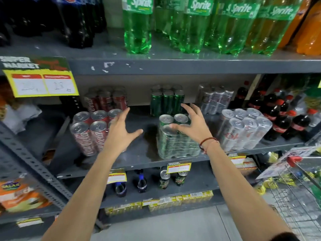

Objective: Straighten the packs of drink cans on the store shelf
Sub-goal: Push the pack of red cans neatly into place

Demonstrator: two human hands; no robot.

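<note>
Neither grip has hold of anything; the right hand (192,124) is spread wide, fingers over the tops of the shrink-wrapped pack of green drink cans (175,141) at the front of the grey metal shelf (139,160); whether it touches the wrap I cannot tell. The left hand (121,131), equally open, hangs between that pack and the plastic-wrapped pack of red cola cans (90,131), which sits skewed; the silver-can pack (243,129) on the right sits angled too. The green pack stands near the shelf lip; a hard one-sided push could likely tip it off.
</note>
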